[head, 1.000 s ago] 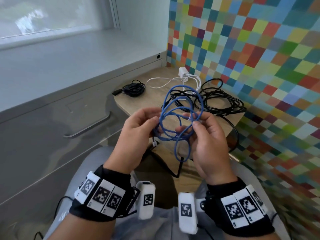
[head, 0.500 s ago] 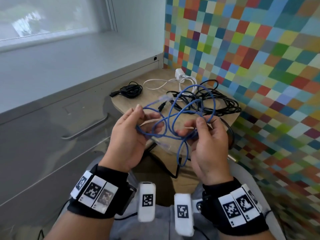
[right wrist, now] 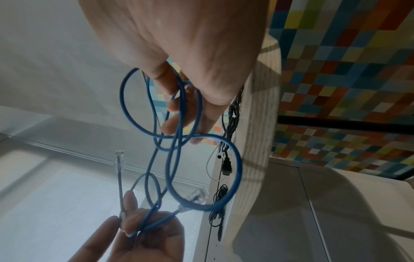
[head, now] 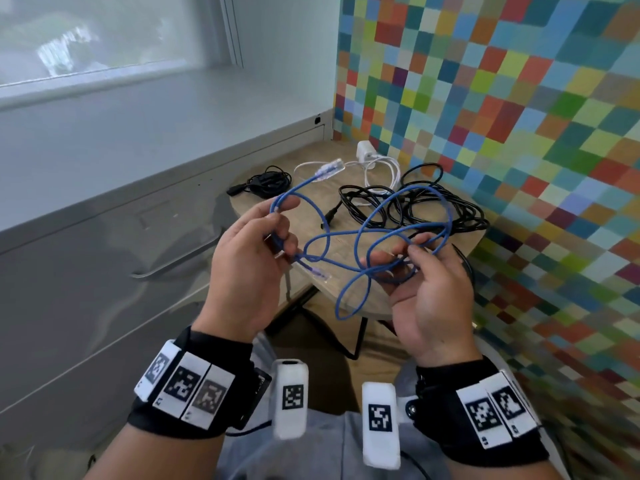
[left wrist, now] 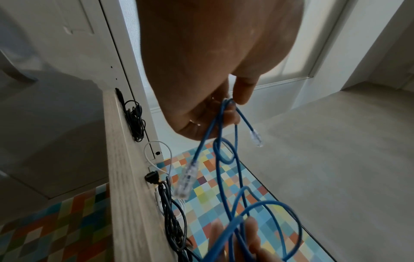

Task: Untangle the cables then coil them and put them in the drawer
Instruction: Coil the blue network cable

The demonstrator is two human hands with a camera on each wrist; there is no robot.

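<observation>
The left hand (head: 247, 261) pinched both ends of the blue cable (head: 363, 233) near its clear plugs (head: 329, 169), and the right hand (head: 427, 292) curled its fingers (right wrist: 177, 104) through the loose loops, probably three or four. The cable hung above the near edge of the tabletop (head: 311, 157). Behind it lay a black tangle (head: 433, 206), a white charger (head: 365, 152) and, far left, a small black coil (head: 266, 181).

Blue cable (head: 349, 237), black cables (head: 433, 209), white charger (head: 365, 152), multicolour checked wall (head: 502, 116), grey drawer (head: 104, 265).
</observation>
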